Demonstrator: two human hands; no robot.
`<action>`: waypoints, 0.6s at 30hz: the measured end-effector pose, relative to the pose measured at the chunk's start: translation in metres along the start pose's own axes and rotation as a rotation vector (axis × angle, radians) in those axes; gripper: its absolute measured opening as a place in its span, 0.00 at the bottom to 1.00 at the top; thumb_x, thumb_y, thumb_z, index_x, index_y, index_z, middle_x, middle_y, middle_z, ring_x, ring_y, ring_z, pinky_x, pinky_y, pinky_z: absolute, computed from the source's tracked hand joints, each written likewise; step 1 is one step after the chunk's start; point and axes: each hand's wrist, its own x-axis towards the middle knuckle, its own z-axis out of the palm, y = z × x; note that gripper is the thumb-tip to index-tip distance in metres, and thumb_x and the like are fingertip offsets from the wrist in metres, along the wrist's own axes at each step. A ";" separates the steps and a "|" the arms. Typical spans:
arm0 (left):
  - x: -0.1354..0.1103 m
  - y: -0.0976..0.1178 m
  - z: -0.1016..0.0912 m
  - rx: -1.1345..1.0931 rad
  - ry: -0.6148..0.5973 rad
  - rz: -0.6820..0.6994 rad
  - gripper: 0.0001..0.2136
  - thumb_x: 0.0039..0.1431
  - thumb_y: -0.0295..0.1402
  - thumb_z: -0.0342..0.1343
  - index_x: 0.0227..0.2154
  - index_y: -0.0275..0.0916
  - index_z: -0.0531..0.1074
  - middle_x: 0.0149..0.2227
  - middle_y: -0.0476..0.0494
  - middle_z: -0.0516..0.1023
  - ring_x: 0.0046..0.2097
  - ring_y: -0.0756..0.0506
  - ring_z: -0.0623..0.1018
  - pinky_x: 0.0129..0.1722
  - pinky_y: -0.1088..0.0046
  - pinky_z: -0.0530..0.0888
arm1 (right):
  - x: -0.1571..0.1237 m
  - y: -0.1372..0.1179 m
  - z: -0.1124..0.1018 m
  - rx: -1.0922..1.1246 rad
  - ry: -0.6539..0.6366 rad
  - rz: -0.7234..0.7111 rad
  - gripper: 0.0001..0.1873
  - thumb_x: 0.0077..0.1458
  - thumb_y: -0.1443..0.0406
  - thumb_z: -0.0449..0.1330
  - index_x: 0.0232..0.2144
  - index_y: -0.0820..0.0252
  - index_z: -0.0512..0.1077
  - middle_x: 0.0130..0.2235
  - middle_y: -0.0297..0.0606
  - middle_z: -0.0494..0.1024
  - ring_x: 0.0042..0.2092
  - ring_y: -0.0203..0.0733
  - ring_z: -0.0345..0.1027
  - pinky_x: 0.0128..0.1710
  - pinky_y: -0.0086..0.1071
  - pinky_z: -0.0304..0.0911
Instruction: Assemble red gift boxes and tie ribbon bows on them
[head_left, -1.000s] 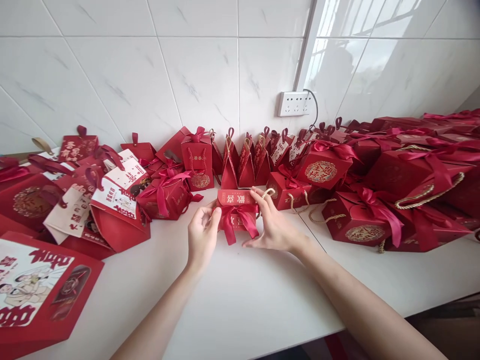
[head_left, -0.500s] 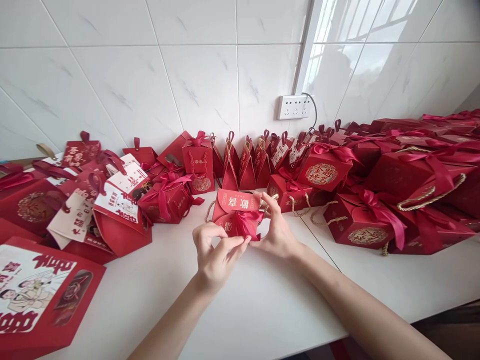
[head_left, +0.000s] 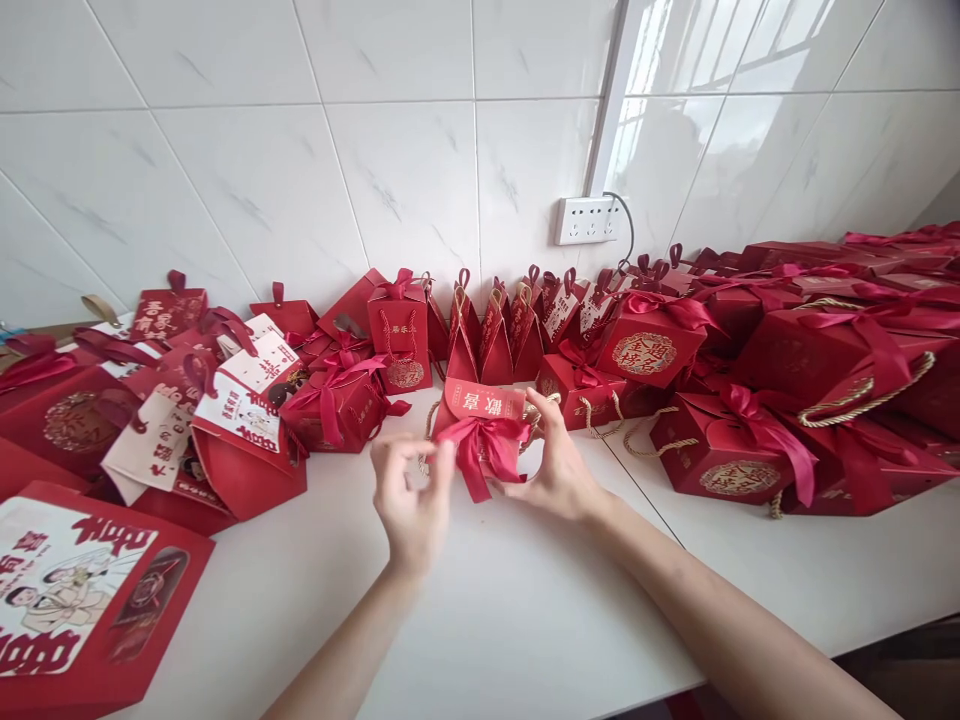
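A small red gift box [head_left: 487, 398] with gold lettering stands in the middle of the white table, a glossy red ribbon bow [head_left: 487, 447] across its front. My right hand [head_left: 559, 465] grips the box from its right side, thumb low at the front and fingers curled at the back beside a gold cord. Just left of the bow is my left hand [head_left: 412, 500], thumb and forefinger bent together at the left end of the ribbon. Slight motion blur softens these fingertips. One ribbon tail hangs down the front of the box.
Red gift boxes [head_left: 652, 345] with bows and gold cords are heaped at the right. More boxes [head_left: 244, 410] crowd the left, with a large printed one [head_left: 169, 610] nearest. A row of narrow boxes [head_left: 495, 340] lines the tiled wall, below a power strip [head_left: 589, 220].
My left hand has moved left, from the front of the bow to its left end. The ribbon now spreads wider, with a tail hanging down. My right hand stays on the box.
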 end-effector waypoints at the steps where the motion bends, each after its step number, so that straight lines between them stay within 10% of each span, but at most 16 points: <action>1: 0.004 -0.008 0.001 0.008 0.031 -0.190 0.08 0.55 0.37 0.55 0.26 0.40 0.67 0.29 0.49 0.66 0.31 0.50 0.68 0.29 0.74 0.65 | 0.001 -0.001 -0.001 0.053 0.021 0.061 0.53 0.41 0.56 0.67 0.61 0.51 0.39 0.55 0.51 0.59 0.45 0.49 0.65 0.40 0.48 0.69; 4: 0.014 -0.032 0.002 0.010 0.063 -0.444 0.11 0.54 0.41 0.51 0.24 0.40 0.64 0.26 0.51 0.66 0.30 0.50 0.67 0.30 0.73 0.65 | 0.008 -0.008 -0.005 0.405 0.081 0.336 0.48 0.43 0.49 0.64 0.59 0.52 0.45 0.55 0.48 0.62 0.50 0.51 0.65 0.46 0.48 0.67; 10: 0.010 -0.031 0.006 -0.062 -0.171 -0.429 0.12 0.50 0.43 0.54 0.22 0.40 0.65 0.26 0.50 0.68 0.26 0.49 0.66 0.27 0.73 0.66 | 0.013 -0.054 -0.025 1.234 0.029 0.847 0.29 0.55 0.42 0.45 0.46 0.56 0.65 0.46 0.43 0.74 0.45 0.45 0.71 0.45 0.43 0.70; 14: 0.000 -0.016 0.007 -0.097 -0.373 -0.311 0.11 0.48 0.43 0.56 0.21 0.41 0.68 0.28 0.47 0.70 0.29 0.47 0.68 0.28 0.71 0.68 | -0.005 -0.081 -0.055 1.256 0.032 0.909 0.27 0.57 0.45 0.45 0.43 0.58 0.67 0.43 0.43 0.75 0.41 0.40 0.73 0.46 0.38 0.70; 18: -0.008 -0.016 0.008 -0.070 -0.542 0.108 0.09 0.53 0.39 0.53 0.22 0.43 0.69 0.27 0.47 0.70 0.33 0.44 0.71 0.30 0.70 0.70 | -0.044 -0.103 -0.118 0.939 0.175 0.911 0.25 0.54 0.46 0.46 0.41 0.57 0.67 0.39 0.45 0.76 0.39 0.46 0.74 0.41 0.44 0.71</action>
